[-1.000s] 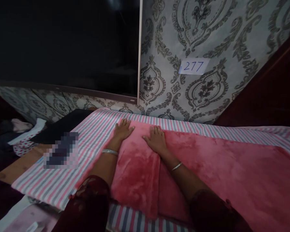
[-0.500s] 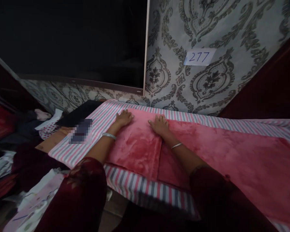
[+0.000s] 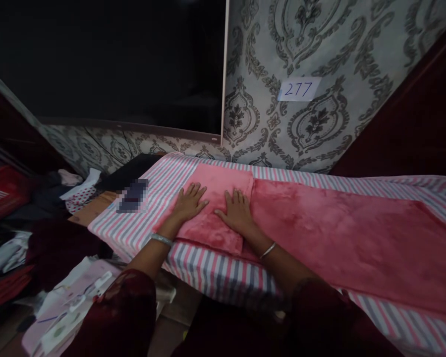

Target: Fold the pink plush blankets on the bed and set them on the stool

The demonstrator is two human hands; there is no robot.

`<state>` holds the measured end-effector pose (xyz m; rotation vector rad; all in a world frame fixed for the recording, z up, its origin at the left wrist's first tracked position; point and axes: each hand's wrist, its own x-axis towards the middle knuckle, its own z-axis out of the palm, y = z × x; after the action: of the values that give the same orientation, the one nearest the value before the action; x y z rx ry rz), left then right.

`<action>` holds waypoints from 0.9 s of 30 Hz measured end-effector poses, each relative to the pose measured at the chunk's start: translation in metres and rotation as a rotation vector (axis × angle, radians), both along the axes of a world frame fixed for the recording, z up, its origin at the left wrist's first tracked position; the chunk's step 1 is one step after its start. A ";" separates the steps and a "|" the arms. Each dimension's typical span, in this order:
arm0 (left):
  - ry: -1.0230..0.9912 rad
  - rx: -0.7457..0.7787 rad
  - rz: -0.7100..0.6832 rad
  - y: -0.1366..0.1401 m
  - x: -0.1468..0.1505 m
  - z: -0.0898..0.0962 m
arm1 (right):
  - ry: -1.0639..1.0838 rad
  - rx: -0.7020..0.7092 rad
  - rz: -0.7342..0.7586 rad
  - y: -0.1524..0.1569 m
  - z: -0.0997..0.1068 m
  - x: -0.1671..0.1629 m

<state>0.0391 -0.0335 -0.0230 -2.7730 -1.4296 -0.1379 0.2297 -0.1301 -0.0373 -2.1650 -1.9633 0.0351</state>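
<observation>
A long pink plush cloth [image 3: 349,243] lies across a striped cover [image 3: 223,277], its left end folded over into a flap [image 3: 223,173]. My left hand [image 3: 189,202] rests flat on the left part of this flap, fingers spread. On the flap's right part, my right hand [image 3: 238,212] is also laid flat, with the thumb out toward the left hand. Neither hand grips anything. Each wrist wears a silver bangle.
A dark blurred-out object [image 3: 133,196] sits on the striped cover at left. Behind hangs a large black screen [image 3: 126,64]; a paper marked 277 [image 3: 299,89] is on the patterned wall. Heaped clothes [image 3: 59,253] and a pink-white item [image 3: 67,307] lie at lower left.
Both hands have slid toward me over the folded flap, from near its far edge to its middle. The flap's near edge now sits closer to the hands.
</observation>
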 end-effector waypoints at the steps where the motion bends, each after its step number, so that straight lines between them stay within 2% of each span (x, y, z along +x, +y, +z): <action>1: 0.004 -0.012 0.001 0.001 0.000 0.002 | 0.002 -0.006 0.001 0.001 0.002 0.000; 6: 0.039 -0.102 0.017 0.002 0.000 0.012 | 0.051 -0.078 0.005 -0.009 0.013 0.004; 10: 0.057 -0.055 0.047 -0.002 0.001 0.021 | 0.116 -0.102 -0.021 -0.035 0.015 0.020; 13: 0.045 -0.026 0.077 -0.018 0.012 0.029 | 0.131 -0.094 -0.025 -0.063 0.013 0.035; 15: 0.026 -0.037 0.010 -0.039 0.025 0.031 | 0.130 -0.085 -0.023 -0.085 0.009 0.045; 19: 0.010 -0.039 -0.252 -0.096 0.052 0.016 | 0.088 -0.086 -0.002 -0.127 0.000 0.058; 23: 0.014 -0.012 -0.247 -0.127 0.063 -0.004 | 0.051 -0.061 -0.007 -0.150 -0.006 0.063; 27: 0.034 -0.020 -0.248 -0.126 0.061 -0.004 | 0.065 -0.045 -0.030 -0.156 -0.004 0.060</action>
<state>0.1002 -0.1594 -0.0268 -2.9428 -1.0811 -0.0802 0.2892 -0.2866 -0.0418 -2.1919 -1.9114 0.1444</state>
